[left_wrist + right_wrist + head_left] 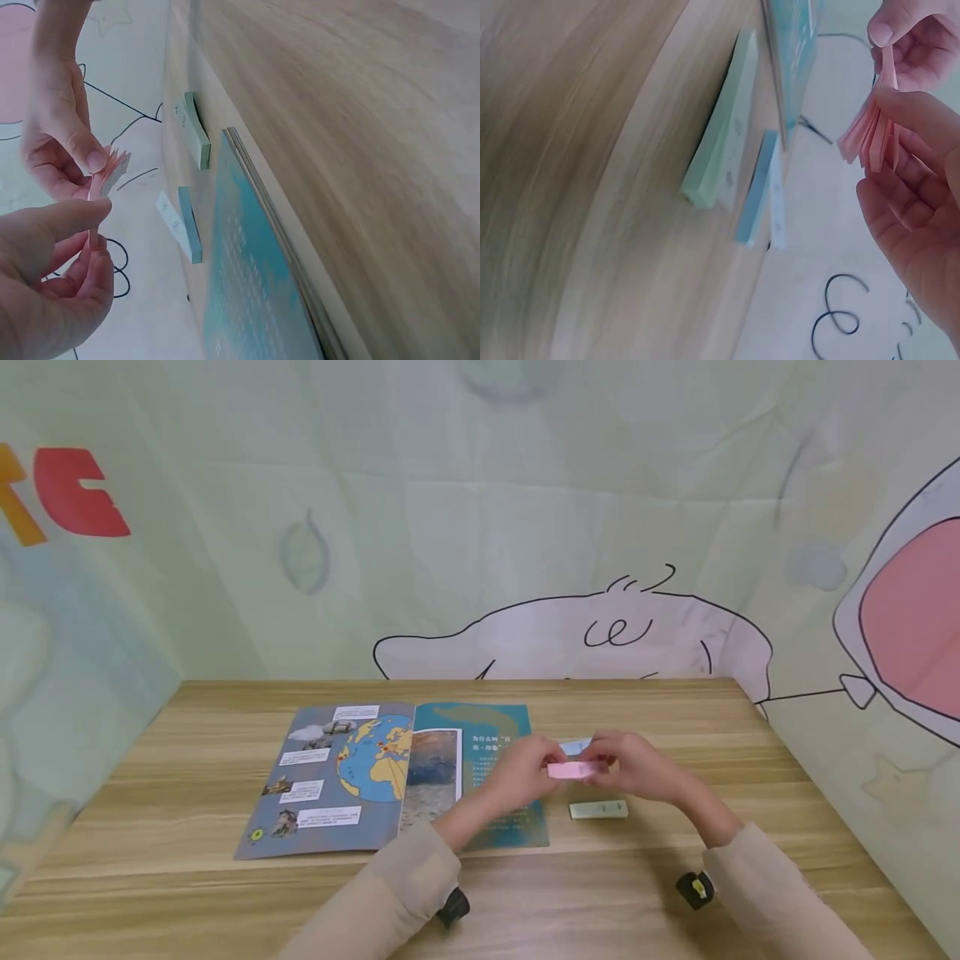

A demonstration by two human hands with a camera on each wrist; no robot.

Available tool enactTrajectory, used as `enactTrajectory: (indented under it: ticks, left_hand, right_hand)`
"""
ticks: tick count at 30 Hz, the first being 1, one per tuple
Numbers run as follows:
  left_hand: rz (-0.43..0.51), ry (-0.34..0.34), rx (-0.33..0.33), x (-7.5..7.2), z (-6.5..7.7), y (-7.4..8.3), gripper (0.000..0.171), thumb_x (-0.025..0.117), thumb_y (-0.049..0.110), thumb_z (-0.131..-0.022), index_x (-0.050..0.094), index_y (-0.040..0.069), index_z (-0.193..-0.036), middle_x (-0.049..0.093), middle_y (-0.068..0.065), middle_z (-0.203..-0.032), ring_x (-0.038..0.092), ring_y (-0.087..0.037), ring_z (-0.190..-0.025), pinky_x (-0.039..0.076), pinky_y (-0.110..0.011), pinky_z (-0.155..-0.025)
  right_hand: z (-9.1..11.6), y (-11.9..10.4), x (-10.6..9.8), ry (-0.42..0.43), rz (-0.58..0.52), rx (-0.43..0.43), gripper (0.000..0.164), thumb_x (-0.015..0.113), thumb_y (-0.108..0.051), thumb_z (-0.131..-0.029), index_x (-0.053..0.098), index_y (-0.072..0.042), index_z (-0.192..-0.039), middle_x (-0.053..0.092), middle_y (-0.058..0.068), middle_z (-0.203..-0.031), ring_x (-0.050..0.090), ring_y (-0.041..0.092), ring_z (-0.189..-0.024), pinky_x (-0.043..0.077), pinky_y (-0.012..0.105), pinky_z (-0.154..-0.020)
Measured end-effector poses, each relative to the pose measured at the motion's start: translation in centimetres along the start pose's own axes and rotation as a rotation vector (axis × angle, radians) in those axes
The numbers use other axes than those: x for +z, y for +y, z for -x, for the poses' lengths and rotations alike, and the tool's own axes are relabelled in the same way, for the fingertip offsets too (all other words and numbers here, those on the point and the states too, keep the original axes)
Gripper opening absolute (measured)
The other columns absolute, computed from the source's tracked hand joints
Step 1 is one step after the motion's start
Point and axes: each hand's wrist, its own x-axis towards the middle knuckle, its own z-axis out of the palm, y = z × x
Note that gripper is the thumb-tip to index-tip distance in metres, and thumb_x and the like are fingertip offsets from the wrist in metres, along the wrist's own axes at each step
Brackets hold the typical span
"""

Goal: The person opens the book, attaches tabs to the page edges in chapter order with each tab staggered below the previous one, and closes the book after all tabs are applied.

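A pink sticky note pad (572, 770) is held above the table between both hands. My left hand (527, 768) pinches one end of it between thumb and fingers. On the other end, my right hand (637, 767) has its thumb and fingers, and there the sheets of the pad (870, 135) fan apart. A green sticky note pad (598, 810) lies on the table just in front of the hands. Beyond them a light blue sticky note pad (576, 747) is partly hidden; its top sheet (174, 223) lifts away in the left wrist view.
An open magazine (337, 835) with a map and a painting lies left of the hands, its right page partly covered by my left arm. The wooden table (187, 893) ends at a printed cloth backdrop (450, 543).
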Motion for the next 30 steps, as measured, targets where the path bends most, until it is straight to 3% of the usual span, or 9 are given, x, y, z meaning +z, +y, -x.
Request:
enactTrajectory:
  ticks: [9,15,30]
  left_hand:
    - [-0.026,0.007,0.063,-1.8,2.6,0.6,0.012,0.073,0.002,-0.077,0.067,0.007,-0.085,0.057,0.0,-0.079,0.051,-0.021,-0.076,0.04,-0.022,-0.065]
    - [-0.072,0.011,0.068,-3.0,4.3,1.2,0.014,0.074,0.001,-0.076,0.067,0.007,-0.087,0.057,-0.001,-0.082,0.05,-0.017,-0.075,0.043,-0.022,-0.066]
    - [-0.139,0.041,0.112,-3.8,7.1,1.9,0.015,0.076,0.003,-0.074,0.067,0.01,-0.084,0.053,0.004,-0.078,0.049,-0.012,-0.071,0.044,-0.019,-0.063]
  right_hand:
    - [-0.3,-2.9,0.5,0.009,-0.007,-0.039,0.018,0.073,-0.004,-0.077,0.071,-0.009,-0.094,0.055,-0.008,-0.078,0.049,0.007,-0.067,0.048,0.026,-0.057]
    - [-0.6,-4.3,1.0,0.011,-0.005,-0.067,0.017,0.074,-0.004,-0.076,0.07,-0.01,-0.091,0.056,-0.009,-0.078,0.05,0.005,-0.066,0.05,0.028,-0.058]
    - [-0.3,-6.9,2.3,0.023,-0.019,-0.097,0.015,0.074,-0.004,-0.075,0.071,-0.009,-0.089,0.058,-0.008,-0.079,0.05,0.003,-0.066,0.05,0.024,-0.056]
